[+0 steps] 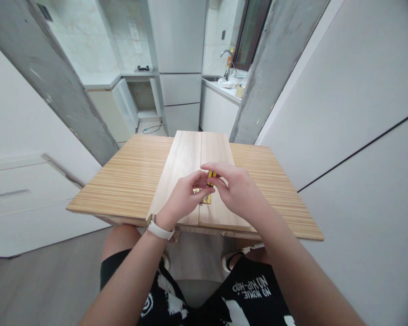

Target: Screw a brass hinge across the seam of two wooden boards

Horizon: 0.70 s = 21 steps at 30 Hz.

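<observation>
Fingers (221, 168) of right hand (238, 186): curled, nearly closed, tips pinched on small piece (212, 175), yellow with dark banding. Exact kind of piece: cannot tell, mostly covered. Left hand (183, 195): half-curled, thumb and fingertips a narrow gap apart, right beside the piece; gripping or merely steadying, cannot tell. Position of piece: just above the boards, near half, close to the seam and over hinge.

Hinge (207, 199): flat, brass-coloured, dotted with dark spots, lying at the seam, partly hidden by left hand. Spots as holes or screws: too small to tell.

Progress, by judgement: partway. Done: left board (182, 158) and right board (221, 149) laid side by side, long edges meeting; hinge placed at the join. Remaining: piece in hand, not yet set down; fastening of hinge, impossible to confirm.

Materials. Boards: pale wood, smooth, faint grain, long flat rectangles running near to far. Table (132, 167): warmer tan, fine stripes left to right, straight edges. Watch (160, 230), on left wrist: pale smooth band. Shorts (251, 303): black cloth, white print. Fridge (182, 45), far: smooth, silver-grey. Pillars (251, 104), left and right: rough grey concrete.
</observation>
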Available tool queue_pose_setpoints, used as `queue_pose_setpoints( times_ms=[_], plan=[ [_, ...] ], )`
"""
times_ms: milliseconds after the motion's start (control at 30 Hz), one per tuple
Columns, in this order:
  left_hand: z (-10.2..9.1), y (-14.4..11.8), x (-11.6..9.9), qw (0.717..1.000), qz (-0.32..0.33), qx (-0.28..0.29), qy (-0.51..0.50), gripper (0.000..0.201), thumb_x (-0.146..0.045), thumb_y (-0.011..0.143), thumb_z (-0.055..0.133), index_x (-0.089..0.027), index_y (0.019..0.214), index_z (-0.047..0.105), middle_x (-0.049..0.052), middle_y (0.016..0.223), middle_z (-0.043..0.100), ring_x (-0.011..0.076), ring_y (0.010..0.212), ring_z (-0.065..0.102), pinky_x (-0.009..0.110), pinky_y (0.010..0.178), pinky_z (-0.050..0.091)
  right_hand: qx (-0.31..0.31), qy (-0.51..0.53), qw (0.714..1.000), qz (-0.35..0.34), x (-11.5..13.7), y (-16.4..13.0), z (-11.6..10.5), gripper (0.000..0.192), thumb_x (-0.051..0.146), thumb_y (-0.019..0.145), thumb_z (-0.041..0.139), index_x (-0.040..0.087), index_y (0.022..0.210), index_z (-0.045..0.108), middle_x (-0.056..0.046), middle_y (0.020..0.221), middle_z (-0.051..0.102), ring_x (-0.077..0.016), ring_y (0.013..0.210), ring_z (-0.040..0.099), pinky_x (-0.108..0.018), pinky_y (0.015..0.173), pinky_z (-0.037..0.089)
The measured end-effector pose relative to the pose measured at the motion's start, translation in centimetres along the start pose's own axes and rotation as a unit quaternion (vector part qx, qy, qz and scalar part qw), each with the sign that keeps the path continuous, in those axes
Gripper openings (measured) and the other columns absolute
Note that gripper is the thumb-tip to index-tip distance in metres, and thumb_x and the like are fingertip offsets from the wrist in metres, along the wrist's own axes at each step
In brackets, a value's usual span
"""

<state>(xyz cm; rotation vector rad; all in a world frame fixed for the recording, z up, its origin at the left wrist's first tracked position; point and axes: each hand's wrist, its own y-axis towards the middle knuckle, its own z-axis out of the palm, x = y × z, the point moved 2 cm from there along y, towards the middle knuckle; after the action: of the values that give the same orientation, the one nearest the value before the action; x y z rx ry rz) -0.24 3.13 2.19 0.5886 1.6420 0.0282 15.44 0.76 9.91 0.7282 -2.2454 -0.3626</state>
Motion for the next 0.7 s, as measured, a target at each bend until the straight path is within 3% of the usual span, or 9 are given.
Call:
queue_pose_setpoints(
  times_ms=[67,167,300,367,567,700],
  plan=[
    [-0.1,0.0,0.0,1.0,-0.002,0.023,-0.013,0.02,-0.025,0.096,0.068,-0.017,0.115,0.068,0.009,0.109,0.076,0.0219,0.106,0.074,0.034,0.096,0.059,0.018,0.01,1.0,0.003,0.0,0.0,-0.2,0.037,0.005,0.097,0.052,0.021,0.127,0.068,-0.009,0.125,0.076,-0.022,0.114,0.071,-0.038,0.099,0.055],
    [-0.2,0.0,0.2,1.0,-0.007,0.007,0.001,0.018,-0.027,0.095,0.068,-0.016,0.11,0.069,0.008,0.104,0.076,0.0214,0.099,0.074,0.032,0.088,0.059,0.029,0.019,0.999,0.012,-0.2,-0.2,-0.2,0.04,0.009,0.099,0.052,0.022,0.135,0.061,-0.009,0.126,0.074,-0.0221,0.112,0.071,-0.038,0.096,0.055],
    [-0.2,0.0,0.5,0.998,-0.002,-0.042,0.05,0.012,-0.028,0.092,0.07,-0.017,0.091,0.066,0.003,0.087,0.07,0.0157,0.081,0.067,0.026,0.074,0.056,-0.016,-0.018,0.999,0.022,-0.5,-0.4,0.4,0.024,0.021,0.097,0.065,0.023,0.121,0.063,-0.008,0.115,0.071,-0.0231,0.101,0.069,-0.038,0.088,0.054],
    [0.0,0.1,0.6,0.997,-0.005,-0.055,0.051,0.014,-0.027,0.09,0.072,-0.017,0.087,0.063,0.001,0.083,0.068,0.0146,0.078,0.066,0.026,0.072,0.056,-0.034,-0.036,0.998,0.028,-0.6,-0.5,0.7,0.018,0.02,0.098,0.063,0.022,0.116,0.065,-0.007,0.111,0.071,-0.0223,0.096,0.068,-0.037,0.084,0.053],
    [-0.3,0.2,0.4,1.0,-0.006,0.015,0.025,0.024,-0.022,0.09,0.072,-0.019,0.113,0.068,0.006,0.107,0.075,0.0197,0.098,0.073,0.033,0.088,0.06,0.002,0.003,1.0,0.008,-0.5,-0.3,0.8,0.036,0.008,0.098,0.051,0.023,0.129,0.062,-0.009,0.122,0.073,-0.0224,0.11,0.069,-0.038,0.095,0.053],
    [-1.0,-0.1,0.9,0.99,-0.003,0.049,0.129,0.016,-0.018,0.091,0.068,-0.019,0.107,0.071,0.005,0.106,0.076,0.0204,0.096,0.071,0.034,0.087,0.057,0.031,0.051,0.997,0.04,-0.5,-0.4,0.6,0.042,0.008,0.097,0.049,0.025,0.135,0.05,-0.01,0.127,0.071,-0.0229,0.109,0.071,-0.04,0.093,0.056]
  ],
)
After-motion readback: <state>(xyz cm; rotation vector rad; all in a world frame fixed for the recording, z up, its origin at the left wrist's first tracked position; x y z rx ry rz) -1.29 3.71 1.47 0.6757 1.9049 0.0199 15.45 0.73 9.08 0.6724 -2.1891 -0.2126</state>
